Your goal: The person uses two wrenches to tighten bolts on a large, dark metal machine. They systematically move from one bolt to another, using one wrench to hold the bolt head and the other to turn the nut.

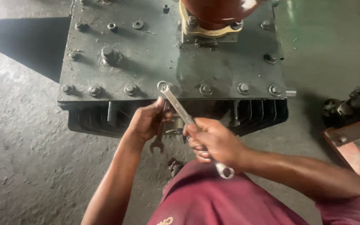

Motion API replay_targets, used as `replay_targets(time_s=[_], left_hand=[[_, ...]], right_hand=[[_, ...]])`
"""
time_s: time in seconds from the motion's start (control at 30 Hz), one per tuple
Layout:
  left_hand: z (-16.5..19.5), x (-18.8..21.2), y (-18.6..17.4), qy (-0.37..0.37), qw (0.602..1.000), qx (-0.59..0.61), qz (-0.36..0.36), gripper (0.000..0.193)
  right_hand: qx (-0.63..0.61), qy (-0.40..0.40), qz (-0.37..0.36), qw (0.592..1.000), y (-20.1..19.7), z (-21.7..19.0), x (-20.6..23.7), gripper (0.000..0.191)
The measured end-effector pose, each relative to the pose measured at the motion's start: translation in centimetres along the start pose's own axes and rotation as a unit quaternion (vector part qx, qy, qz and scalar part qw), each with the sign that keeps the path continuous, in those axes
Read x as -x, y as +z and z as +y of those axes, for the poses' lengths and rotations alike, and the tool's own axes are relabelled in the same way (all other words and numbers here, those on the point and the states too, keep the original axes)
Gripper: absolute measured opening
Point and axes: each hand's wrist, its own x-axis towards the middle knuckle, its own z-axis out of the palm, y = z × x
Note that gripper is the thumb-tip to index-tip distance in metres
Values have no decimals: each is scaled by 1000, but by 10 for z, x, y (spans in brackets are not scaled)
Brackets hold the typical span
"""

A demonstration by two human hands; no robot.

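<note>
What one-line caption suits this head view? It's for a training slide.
Right hand sets a silver spanner on a lid bolt of a grey bolted tank while left hand holds a second spanner beneath.

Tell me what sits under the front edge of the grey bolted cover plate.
Dark cooling fins run beneath the cover plate. The left hand holds a second spanner there; whatever it turns is hidden.

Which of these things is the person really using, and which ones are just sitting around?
In use:
- bright wrench, held by the right hand, its ring end on a bolt of the grey metal cover
- dark wrench, held by the left hand under the cover's edge

Just sitting around:
- dark machine part on the floor at right
- reddish metal frame
- red-brown insulator on the cover
</note>
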Motion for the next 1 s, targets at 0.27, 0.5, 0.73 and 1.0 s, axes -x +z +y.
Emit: replay_targets(time_s=[0.27,0.5,0.73,1.0], left_hand=[[-17,-23,-37,11,992,-78,96,19],[-38,-8,-22,9,994,-101,33,20],[-107,-44,24,32,993,104,-50,24],[-132,-86,50,18,950,285,-124,23]], right_hand=[[674,-301,184,649,-68,-38,80,25],[721,-457,263,449,-58,-30,63,54],[682,-474,247,500,-63,-27,54,53],[686,-415,247,544,-51,-28,46,57]])
